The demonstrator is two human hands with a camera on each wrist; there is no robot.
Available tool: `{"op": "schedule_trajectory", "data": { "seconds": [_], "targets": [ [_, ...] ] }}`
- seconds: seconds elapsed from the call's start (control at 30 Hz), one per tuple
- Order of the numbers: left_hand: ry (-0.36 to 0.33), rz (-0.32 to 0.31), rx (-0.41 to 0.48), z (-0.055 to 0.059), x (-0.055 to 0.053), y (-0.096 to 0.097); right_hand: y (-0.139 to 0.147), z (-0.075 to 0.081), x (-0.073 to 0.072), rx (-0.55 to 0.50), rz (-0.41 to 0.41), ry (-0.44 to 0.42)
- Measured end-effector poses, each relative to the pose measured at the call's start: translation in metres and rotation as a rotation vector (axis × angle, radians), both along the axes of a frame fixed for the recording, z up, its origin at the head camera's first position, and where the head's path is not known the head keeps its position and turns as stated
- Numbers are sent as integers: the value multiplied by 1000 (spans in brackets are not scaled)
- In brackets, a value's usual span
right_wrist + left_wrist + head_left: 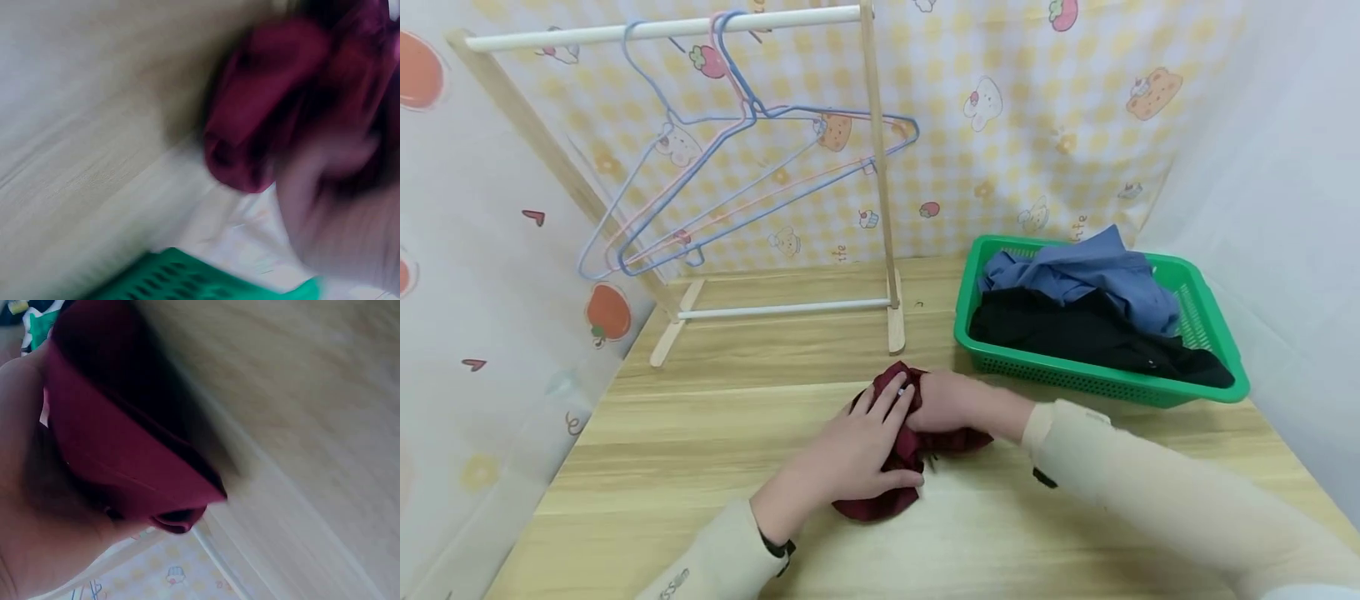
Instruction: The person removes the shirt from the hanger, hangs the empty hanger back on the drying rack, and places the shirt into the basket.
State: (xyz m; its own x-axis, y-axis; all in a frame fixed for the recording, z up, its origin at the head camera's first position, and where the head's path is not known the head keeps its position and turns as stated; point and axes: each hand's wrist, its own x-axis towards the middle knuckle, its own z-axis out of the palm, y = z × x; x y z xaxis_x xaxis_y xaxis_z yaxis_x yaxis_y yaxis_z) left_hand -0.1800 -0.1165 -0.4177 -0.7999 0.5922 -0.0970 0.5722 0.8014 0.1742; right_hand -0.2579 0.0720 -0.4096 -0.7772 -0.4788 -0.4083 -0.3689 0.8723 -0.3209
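Note:
A dark red garment [876,505] lies bunched in a small heap on the wooden table. My left hand [859,450] rests over its left side with fairly straight, spread fingers and the thumb apart. On the other side, my right hand [953,402] grips the cloth; its fingertips are hidden in the folds. Folded layers of the garment [119,456] show beside the left thumb in the left wrist view. The right wrist view is blurred, with a rolled bulge of the garment [269,81] in front of the right hand [340,219].
A green basket [1213,312] at the right holds a blue garment [1090,271] and a black garment [1075,332]. At the back left stands a wooden rack [880,167] with several blue and pink hangers [681,187]. A patterned curtain [1037,167] hangs behind.

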Motion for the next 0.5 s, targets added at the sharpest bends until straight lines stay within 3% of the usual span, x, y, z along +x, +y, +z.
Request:
{"op": "schedule_trajectory", "data": {
  "seconds": [0.13,0.23,0.33,0.5],
  "targets": [
    [-77,20,-81,-2,1,-3,9,-7,24,156,149,401],
    [-118,28,-180,2,2,-5,22,-15,29,145,315,536],
    [-118,29,-296,7,4,-4,36,-19,24,93,448,488],
    [-50,15,-368,9,1,-2,59,-12,10,60,559,234]
  ]
}}
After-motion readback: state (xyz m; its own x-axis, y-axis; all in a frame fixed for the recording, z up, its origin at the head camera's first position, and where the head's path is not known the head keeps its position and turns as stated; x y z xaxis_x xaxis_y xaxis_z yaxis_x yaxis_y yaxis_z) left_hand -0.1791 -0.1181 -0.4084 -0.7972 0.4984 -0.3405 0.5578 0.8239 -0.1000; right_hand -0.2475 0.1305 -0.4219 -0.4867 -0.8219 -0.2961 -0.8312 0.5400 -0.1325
